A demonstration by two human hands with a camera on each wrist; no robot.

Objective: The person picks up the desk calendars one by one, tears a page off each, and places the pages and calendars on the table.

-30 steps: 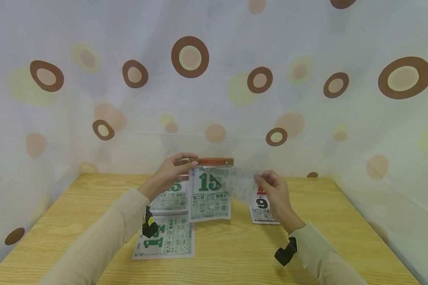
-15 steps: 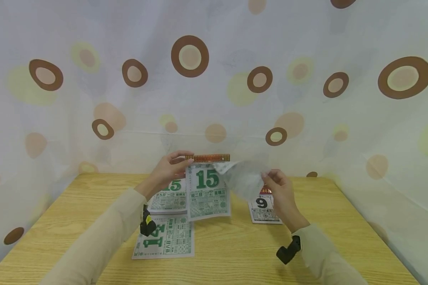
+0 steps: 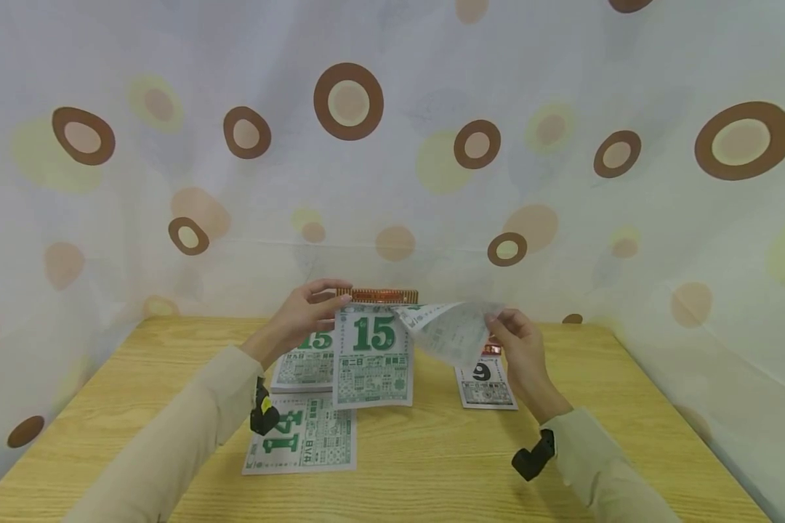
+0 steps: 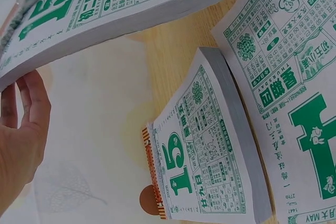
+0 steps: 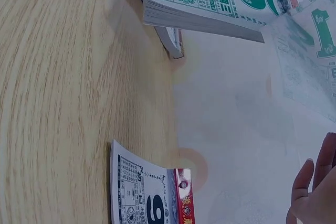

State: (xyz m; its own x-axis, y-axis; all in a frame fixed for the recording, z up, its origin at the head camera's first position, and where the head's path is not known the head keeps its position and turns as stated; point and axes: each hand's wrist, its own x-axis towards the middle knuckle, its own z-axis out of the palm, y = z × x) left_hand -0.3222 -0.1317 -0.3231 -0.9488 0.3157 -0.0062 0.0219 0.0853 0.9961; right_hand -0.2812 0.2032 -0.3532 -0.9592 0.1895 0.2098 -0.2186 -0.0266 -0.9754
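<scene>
Okay, so the left hand has a thick calendar pad by its upper left corner, thumb in front and other fingers tucked behind, closed up around it with no real gap. The pad is held up off the wooden table, face toward the person, with a big green 15 on it and a red-and-gold strip along the top.

Over on the other side, the right hand is pinching the edge of a thin page between thumb and forefinger. That page is folded over to the right, stretching from just under the strip. Can't tell how much of it is attached up there.

Down on the table, a second pad, also a green 15, lies partly behind the raised one. Nearer the person is a sheet with a sideways 14, just beside that second pad. A small calendar with a black 9 and red top lies near the right hand, partly covered from view. Behind everything hangs a pale cloth with brown rings.
</scene>
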